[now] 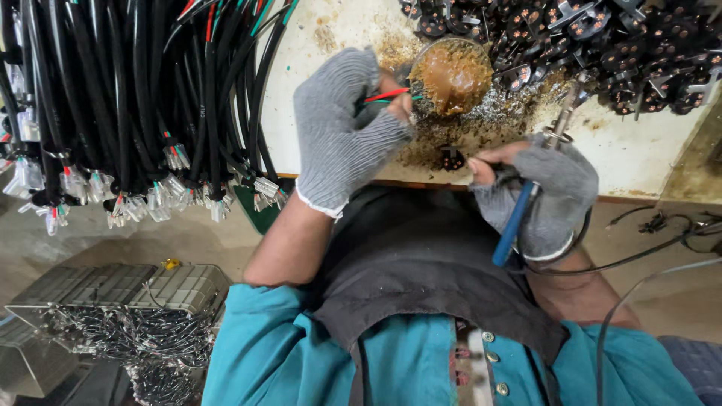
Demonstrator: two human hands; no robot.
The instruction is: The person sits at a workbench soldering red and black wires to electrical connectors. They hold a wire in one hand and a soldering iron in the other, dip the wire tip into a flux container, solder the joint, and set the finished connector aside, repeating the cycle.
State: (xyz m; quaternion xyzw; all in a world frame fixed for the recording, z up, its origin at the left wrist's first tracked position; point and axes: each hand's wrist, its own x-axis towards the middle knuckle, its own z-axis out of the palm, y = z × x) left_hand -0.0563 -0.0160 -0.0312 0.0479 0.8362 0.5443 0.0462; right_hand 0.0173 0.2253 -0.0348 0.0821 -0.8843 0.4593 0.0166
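a: how many hands are in view, and what does each have hold of?

b: two, both in grey fingerless knit gloves. the left hand, at upper centre of the frame, is closed around the stripped wires; one red and one green strand show past the fingers, their tips at the rim of the flux pot. the right hand, centre right, is wrapped tight round one soldering iron with a blue handle, its metal end pointing up and right over the tabletop.

a: just one pot?

b: one, a small round dish of brown paste, top centre, sitting in brown crust and silvery specks. one black round plug part lies just below it, between the two hands.

a: and the cables?

b: too many to count. a thick bundle of black cables fills the upper left, with ends in clear sleeves hanging along the bottom. a heap of black plug pieces runs across the upper right. one metal tray of wire scraps is at lower left.
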